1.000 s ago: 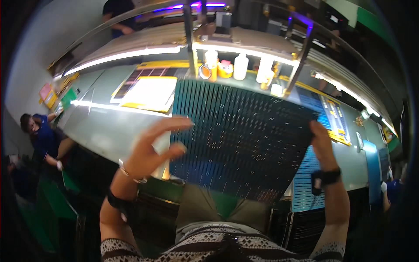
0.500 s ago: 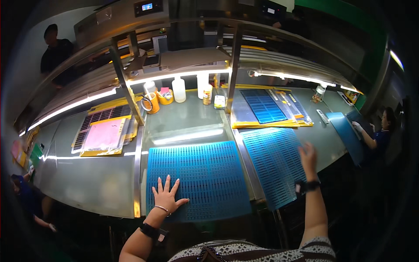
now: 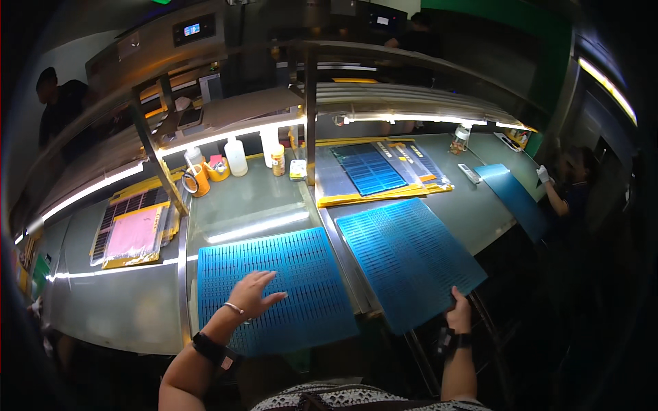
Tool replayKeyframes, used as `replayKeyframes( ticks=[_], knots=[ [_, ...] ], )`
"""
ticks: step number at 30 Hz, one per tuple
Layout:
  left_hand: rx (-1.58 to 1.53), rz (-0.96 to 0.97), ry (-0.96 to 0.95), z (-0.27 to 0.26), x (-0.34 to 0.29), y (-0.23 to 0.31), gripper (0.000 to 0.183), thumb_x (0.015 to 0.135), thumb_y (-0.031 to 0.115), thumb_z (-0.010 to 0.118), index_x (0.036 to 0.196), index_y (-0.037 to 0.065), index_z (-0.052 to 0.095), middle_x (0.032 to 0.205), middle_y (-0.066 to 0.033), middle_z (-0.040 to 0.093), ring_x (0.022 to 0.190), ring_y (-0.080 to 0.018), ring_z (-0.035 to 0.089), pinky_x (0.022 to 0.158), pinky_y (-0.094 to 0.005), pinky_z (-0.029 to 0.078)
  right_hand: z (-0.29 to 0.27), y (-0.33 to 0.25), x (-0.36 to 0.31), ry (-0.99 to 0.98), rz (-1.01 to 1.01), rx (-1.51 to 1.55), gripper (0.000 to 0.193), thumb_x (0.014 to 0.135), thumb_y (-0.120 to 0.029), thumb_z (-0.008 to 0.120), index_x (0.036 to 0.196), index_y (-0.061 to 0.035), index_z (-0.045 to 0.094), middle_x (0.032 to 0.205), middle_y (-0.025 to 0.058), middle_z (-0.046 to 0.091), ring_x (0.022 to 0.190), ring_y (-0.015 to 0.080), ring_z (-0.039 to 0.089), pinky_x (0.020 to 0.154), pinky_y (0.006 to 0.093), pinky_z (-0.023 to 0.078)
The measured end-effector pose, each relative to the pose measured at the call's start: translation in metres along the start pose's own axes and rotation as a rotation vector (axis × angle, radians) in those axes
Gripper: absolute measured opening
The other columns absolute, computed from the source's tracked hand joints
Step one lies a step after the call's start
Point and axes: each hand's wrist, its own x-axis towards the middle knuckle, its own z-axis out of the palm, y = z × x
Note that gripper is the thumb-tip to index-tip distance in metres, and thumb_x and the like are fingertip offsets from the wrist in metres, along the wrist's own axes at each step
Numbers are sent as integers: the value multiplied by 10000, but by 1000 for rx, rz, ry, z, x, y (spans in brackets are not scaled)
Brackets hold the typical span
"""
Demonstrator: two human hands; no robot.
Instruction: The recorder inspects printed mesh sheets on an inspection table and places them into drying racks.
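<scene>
A blue slotted panel (image 3: pixel 308 274) lies before me on the bench. Above its left part is my left hand (image 3: pixel 253 293), fingers stretched out and thumb apart, holding nothing; I cannot tell whether it touches the surface. To the right is a second blue slotted panel (image 3: pixel 404 253), set at an angle with its near end past the bench edge. My right hand (image 3: pixel 458 312) grips that panel's near right edge, thumb on top and the other fingers hidden beneath.
Yellow-edged sleeves (image 3: pixel 370 195) with a dark blue sheet lie behind the right panel. A pink sheet (image 3: pixel 133 233) tops a left pile. White bottles (image 3: pixel 236 156) and an orange tape roll (image 3: pixel 197 179) stand under the lit shelf. At right, a gloved person (image 3: pixel 562 195) is beside another blue panel (image 3: pixel 514 198).
My right hand has come down and nearer, from above the right panel's far side to its near right edge. My left hand's fingers have turned rightward and drawn closer together. The view has shifted right.
</scene>
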Motion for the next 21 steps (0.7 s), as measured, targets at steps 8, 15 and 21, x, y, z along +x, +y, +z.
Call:
replayKeyframes(
  ticks=[8, 15, 21],
  knots=[
    [-1179, 205, -500, 47, 73, 128, 801, 833, 686, 321, 1375, 97, 347, 1339, -132, 442, 1280, -318, 354, 1051, -494, 268, 19, -145, -98, 199, -388, -234, 291, 815, -145, 644, 1024, 44, 571, 980, 123, 613, 847, 257, 590, 770, 347, 477],
    [-2456, 98, -686, 134, 95, 148, 883, 736, 751, 412, 1325, 94, 408, 1303, -149, 471, 1195, -359, 422, 993, -572, 283, 67, -78, -91, -449, -1147, -1162, 388, 716, -14, 427, 1030, -60, 650, 1088, 124, 624, 1073, 307, 550, 945, 414, 390],
    [-2478, -185, -485, 155, 71, 141, 820, 731, 720, 481, 1286, 116, 465, 1303, -132, 476, 1198, -356, 416, 1007, -568, 264, 93, -35, -131, -859, -591, -1264, 864, 668, -668, 610, 1239, -32, 483, 1359, 277, 334, 1253, 519, 259, 997, 623, 214]
  ],
)
